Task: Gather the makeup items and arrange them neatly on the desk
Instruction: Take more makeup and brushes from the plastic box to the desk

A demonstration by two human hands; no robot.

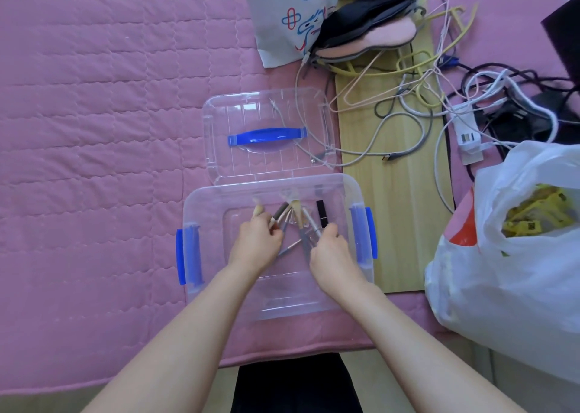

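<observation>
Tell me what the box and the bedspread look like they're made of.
Box: clear glossy plastic by the look; the brushes show through its walls. Bedspread: pink quilted fabric, matte, with stitched puffy rows.

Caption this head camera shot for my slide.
Both hands, left and right, gather makeup brushes inside a clear storage box.

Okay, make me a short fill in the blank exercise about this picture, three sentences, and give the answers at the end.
1. Both hands, left hand and right hand, reach into a clear plastic ____ with blue latches.
2. The lid, lying beyond the box, has a ____ handle.
3. The makeup brushes lie beside a black ____.

Answers: box; blue; lipstick
</observation>
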